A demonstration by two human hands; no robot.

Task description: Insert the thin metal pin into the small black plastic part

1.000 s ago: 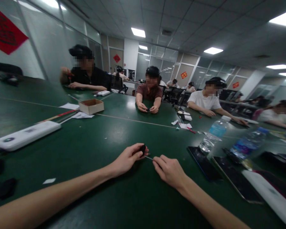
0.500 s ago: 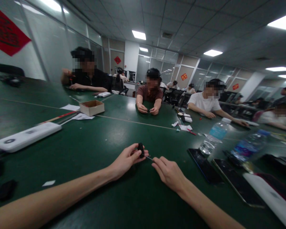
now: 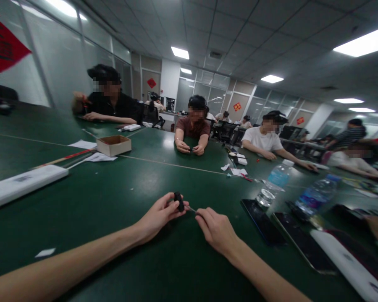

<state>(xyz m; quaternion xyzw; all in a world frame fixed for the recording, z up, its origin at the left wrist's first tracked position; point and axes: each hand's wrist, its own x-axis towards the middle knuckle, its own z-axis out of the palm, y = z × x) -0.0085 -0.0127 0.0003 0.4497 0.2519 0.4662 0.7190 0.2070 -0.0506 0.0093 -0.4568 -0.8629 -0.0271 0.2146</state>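
We observe the left hand (image 3: 157, 214) with its fingers (image 3: 166, 205) curled closed around a small black object (image 3: 178, 201), matt and rounded in outline; its exact type is too small to determine. A thin metal rod (image 3: 191, 209) projects from this object toward the right hand (image 3: 216, 230), whose fingers (image 3: 204, 216) are pinched nearly shut on the rod's far end. Both hands are held close together over the glossy dark green worktop (image 3: 82, 201). To the right of the hands lie 2 dark, glass-faced smartphones (image 3: 262, 221) and 2 clear plastic water bottles (image 3: 272, 182). Farther left we note a long white plastic bar (image 3: 22, 184) and an open cardboard box (image 3: 114, 145). Across the worktop, a co-worker (image 3: 193, 128) holds a small dark item in both hands.
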